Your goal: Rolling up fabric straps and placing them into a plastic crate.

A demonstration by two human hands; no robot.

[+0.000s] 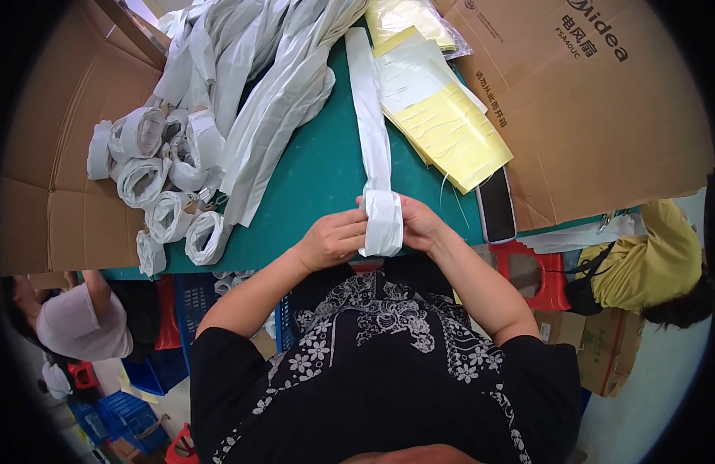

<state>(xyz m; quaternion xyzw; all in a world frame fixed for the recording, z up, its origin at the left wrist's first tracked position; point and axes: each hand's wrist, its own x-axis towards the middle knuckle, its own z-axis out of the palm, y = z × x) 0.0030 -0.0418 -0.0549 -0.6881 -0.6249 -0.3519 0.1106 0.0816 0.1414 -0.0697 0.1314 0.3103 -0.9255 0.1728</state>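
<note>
A long, flat white paper-wrapped strip point(371, 127) runs toward me across the green table. Its near end is coiled into a roll point(384, 224) at the table's front edge. My left hand point(336, 238) grips the roll from the left, fingers closed against its side. From the right, my right hand point(421, 224) holds the same roll, its fingertips partly hidden behind it. Several finished-looking white rolls point(141, 183) lie piled at the left, some with metal buckle-like pieces showing. Beyond them, a heap of uncoiled white strips point(284, 97) stretches to the far edge.
Yellow and white paper sheets point(442, 116) lie right of the strip, beside a dark phone point(497, 207). Cardboard stands at the left point(71, 147) and right point(597, 108). Below are a blue crate point(195, 301) and a red stool point(539, 274). Other people sit on both sides.
</note>
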